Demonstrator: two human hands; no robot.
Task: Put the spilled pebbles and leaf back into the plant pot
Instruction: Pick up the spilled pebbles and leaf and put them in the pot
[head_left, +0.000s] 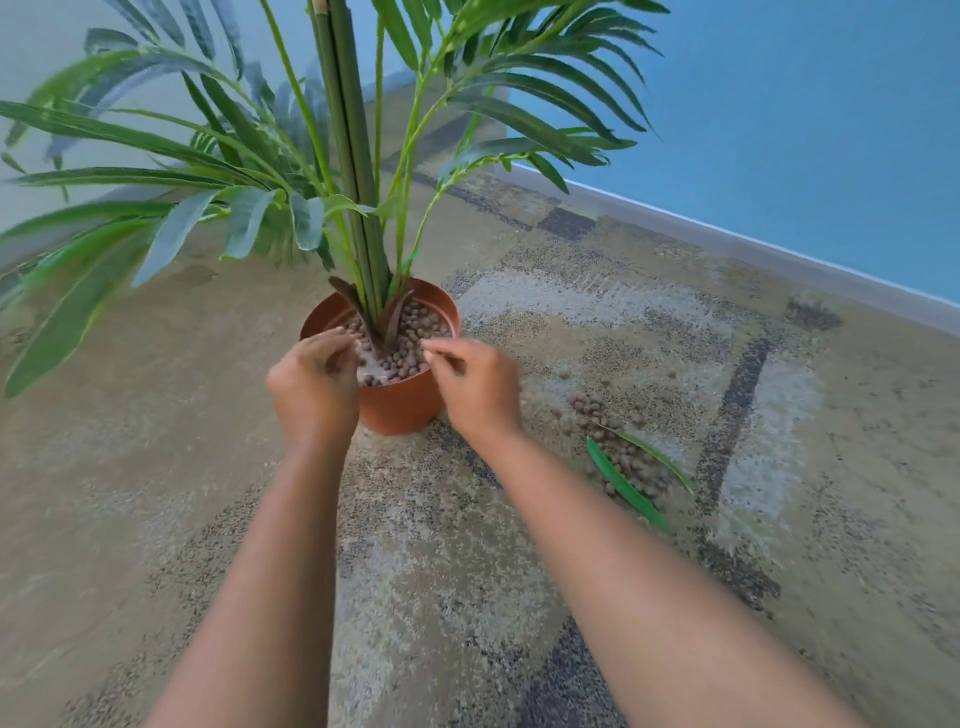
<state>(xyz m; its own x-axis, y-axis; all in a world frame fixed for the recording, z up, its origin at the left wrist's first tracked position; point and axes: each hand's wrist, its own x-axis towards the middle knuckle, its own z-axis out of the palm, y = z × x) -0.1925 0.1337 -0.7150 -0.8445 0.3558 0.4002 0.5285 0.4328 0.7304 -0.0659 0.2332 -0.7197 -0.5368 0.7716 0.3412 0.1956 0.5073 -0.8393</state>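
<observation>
A terracotta plant pot stands on the carpet and holds a tall green palm and brown pebbles. My left hand hovers over the pot's near left rim with its fingers curled inward. Over the near right rim, my right hand has its fingertips pinched together and pointing left. What either hand holds is hidden. A pile of spilled pebbles lies on the carpet to the right of the pot. A broad green leaf and a thinner leaf lie across the pile.
The patterned beige and grey carpet covers the floor. A blue wall with a grey baseboard runs along the right and back. Palm fronds hang low over the floor to the left of the pot.
</observation>
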